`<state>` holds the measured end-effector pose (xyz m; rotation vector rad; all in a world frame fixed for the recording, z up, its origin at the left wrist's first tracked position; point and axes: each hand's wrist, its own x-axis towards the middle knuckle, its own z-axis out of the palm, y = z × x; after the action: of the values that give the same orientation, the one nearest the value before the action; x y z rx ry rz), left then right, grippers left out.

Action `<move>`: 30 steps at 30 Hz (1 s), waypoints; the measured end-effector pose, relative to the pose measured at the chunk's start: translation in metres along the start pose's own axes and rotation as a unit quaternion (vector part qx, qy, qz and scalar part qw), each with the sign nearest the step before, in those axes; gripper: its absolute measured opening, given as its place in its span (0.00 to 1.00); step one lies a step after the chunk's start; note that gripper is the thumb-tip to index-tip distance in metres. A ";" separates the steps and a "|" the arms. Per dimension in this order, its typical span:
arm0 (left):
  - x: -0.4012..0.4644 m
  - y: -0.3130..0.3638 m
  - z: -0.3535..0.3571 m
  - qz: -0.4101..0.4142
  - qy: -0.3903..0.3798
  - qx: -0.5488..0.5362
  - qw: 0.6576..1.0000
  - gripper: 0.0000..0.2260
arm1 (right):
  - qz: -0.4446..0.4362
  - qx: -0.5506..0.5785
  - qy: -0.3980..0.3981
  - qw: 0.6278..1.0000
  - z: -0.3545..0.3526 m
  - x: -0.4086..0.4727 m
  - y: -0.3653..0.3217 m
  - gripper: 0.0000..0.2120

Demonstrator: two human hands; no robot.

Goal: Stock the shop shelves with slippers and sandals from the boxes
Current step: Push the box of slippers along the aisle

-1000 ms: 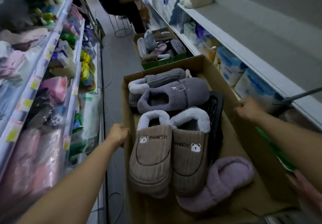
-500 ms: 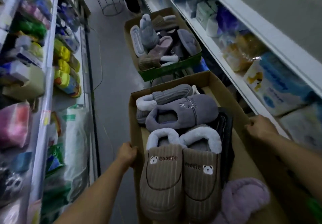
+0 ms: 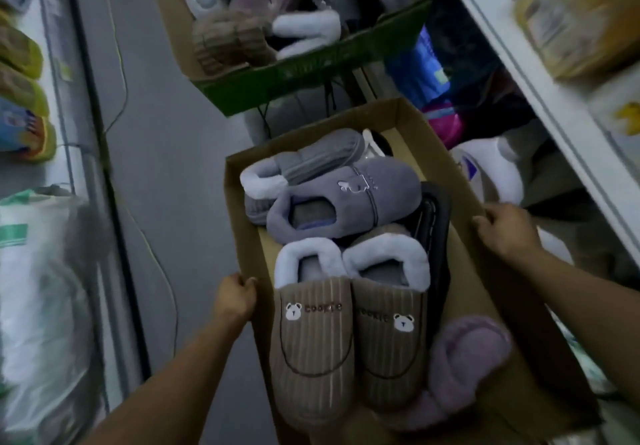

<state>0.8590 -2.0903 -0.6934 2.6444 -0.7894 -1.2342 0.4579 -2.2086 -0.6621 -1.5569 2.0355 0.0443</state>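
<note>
On the far left, packaged goods are seen on the left shelving (image 3: 45, 133), too blurred for any print to be read, with a white plastic bag (image 3: 38, 271) low beside them. The left hand (image 3: 235, 297) is curled over the left wall of the cardboard box (image 3: 239, 223); that grip is closed on the card, fingers hooked over the rim. Such a hold on both side walls is judged to be for carrying or steadying the open box level, so that the loose load is not tipped out. Inside, a brown striped slipper pair (image 3: 349, 347) is laid side by side, toes toward the wearer, each bearing a small bear face and the word "cookie". Behind them a grey slipper (image 3: 346, 205) is laid crosswise, with a pale embroidered motif that cannot be read, and another grey fleece-cuffed slipper (image 3: 298, 167) is tucked against it. A black tray-like item (image 3: 434, 233) is wedged along the right side, and a mauve fluffy slipper (image 3: 464, 365) lies at the near right corner. Further up the aisle a green-edged box (image 3: 311, 74) of mixed slippers is set on the floor. The right hand (image 3: 507, 230) is closed over the box's right wall likewise. The right shelving (image 3: 540, 105) holds blurred packets; no slipper from this box is yet shelved.
</note>
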 end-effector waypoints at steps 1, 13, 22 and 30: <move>0.016 0.001 0.010 0.002 0.007 -0.004 1.000 0.08 | 0.002 0.000 0.006 1.000 0.012 0.014 0.003 0.10; 0.101 0.002 0.093 0.044 0.050 -0.024 0.997 0.09 | 0.002 -0.001 0.039 0.999 0.087 0.099 0.024 0.11; 0.111 0.006 0.109 0.013 0.056 -0.029 0.998 0.10 | 0.052 0.062 0.020 0.997 0.102 0.122 0.026 0.12; 0.096 0.035 0.093 -0.046 -0.073 -0.027 0.996 0.13 | 0.150 0.105 -0.068 0.981 0.085 0.116 0.012 0.19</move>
<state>0.8272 -2.1583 -0.8091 2.5974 -0.6498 -1.4658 0.4644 -2.2761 -0.7894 -1.0814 2.0738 0.0480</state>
